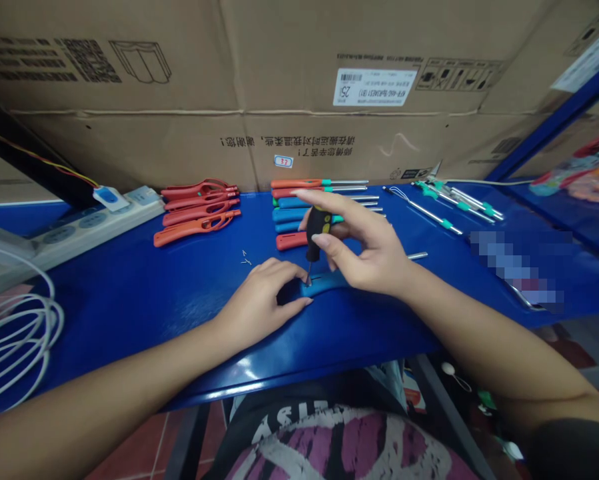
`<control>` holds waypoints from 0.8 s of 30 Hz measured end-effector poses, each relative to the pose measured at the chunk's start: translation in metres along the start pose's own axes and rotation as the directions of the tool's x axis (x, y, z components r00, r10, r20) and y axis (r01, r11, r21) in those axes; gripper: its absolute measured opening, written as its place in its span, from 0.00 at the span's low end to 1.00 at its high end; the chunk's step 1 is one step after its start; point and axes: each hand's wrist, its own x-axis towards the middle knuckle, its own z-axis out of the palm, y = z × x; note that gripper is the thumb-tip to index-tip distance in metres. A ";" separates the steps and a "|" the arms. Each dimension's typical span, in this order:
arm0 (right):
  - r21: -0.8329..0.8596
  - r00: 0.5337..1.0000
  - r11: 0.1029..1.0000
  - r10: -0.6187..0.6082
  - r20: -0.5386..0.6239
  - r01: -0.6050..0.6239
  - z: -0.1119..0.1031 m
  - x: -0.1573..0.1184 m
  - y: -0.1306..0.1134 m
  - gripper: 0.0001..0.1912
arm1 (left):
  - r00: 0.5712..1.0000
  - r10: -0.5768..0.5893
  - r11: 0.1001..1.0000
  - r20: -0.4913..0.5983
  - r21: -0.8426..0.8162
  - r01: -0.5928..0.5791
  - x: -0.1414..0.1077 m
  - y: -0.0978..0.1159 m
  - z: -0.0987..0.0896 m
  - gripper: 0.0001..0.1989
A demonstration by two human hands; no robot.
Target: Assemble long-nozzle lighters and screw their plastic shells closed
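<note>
A blue lighter-shaped piece [324,285] with a metal tube lies on the blue table below my hands. My right hand [362,243] grips a black and yellow screwdriver [316,233], held upright with its tip on the left end of the blue piece. With thumb and fingertips, my left hand [264,297] holds that same end. Several small screws [246,258] lie just left of the piece. Behind my right hand is a row of red, orange and blue assembled pieces [292,183] with metal tubes.
Red and orange handle shells [196,230] lie at back left beside a power strip [94,223]. Metal tubes with green parts [446,197] lie at back right, near a blurred phone [519,270]. A coiled white cable [44,320] sits at left. Cardboard [179,147] stands behind.
</note>
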 end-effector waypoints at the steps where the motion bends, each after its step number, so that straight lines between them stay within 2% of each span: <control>1: -0.031 0.999 0.999 -0.022 -0.044 0.021 -0.001 0.000 0.000 0.22 | 1.000 0.001 1.000 0.001 0.000 -0.001 0.000 0.000 0.000 0.09; 3: -0.084 0.988 0.991 -0.113 -0.103 0.104 -0.002 0.000 0.001 0.23 | 1.000 0.003 1.000 0.001 0.001 -0.003 0.000 0.001 0.000 0.09; 5: -0.034 0.987 0.988 -0.150 -0.058 0.148 -0.004 0.001 -0.001 0.22 | 1.000 0.007 1.000 0.001 0.009 -0.007 0.000 0.001 0.000 0.10; 8: 0.113 0.992 0.993 -0.059 0.107 0.047 -0.005 0.001 -0.005 0.23 | 1.000 0.011 0.999 0.006 0.034 -0.011 -0.001 0.001 0.000 0.10; 9: 0.117 0.992 0.993 -0.040 0.120 0.026 -0.005 0.000 -0.005 0.23 | 1.000 0.012 0.999 0.005 0.040 -0.012 -0.001 0.001 0.001 0.10; 12: -0.014 0.993 0.993 -0.116 -0.006 0.116 -0.004 -0.002 -0.002 0.21 | 1.000 0.022 0.999 0.001 0.048 -0.022 -0.001 0.001 0.001 0.11; 14: -0.074 0.985 0.984 -0.169 -0.047 0.165 -0.004 -0.002 0.000 0.21 | 1.000 0.022 0.999 0.006 0.048 -0.022 -0.001 0.001 0.000 0.10; 18: 0.067 0.997 0.997 -0.045 0.057 0.042 -0.005 0.000 0.000 0.23 | 1.000 0.011 0.999 0.023 0.041 -0.012 -0.001 0.004 -0.001 0.09; 20: 0.041 0.998 0.998 -0.054 0.010 0.054 -0.006 0.002 -0.001 0.21 | 1.000 0.011 0.999 0.025 0.038 -0.012 -0.001 0.004 -0.002 0.09; 22: -0.060 0.990 0.992 -0.117 -0.073 0.112 -0.007 0.003 -0.002 0.20 | 1.000 0.012 0.999 0.024 0.034 -0.013 0.000 0.004 -0.002 0.09; 24: -0.087 0.988 0.989 -0.123 -0.093 0.115 -0.009 0.003 -0.003 0.19 | 1.000 0.012 0.999 0.025 0.032 -0.013 0.000 0.004 -0.001 0.09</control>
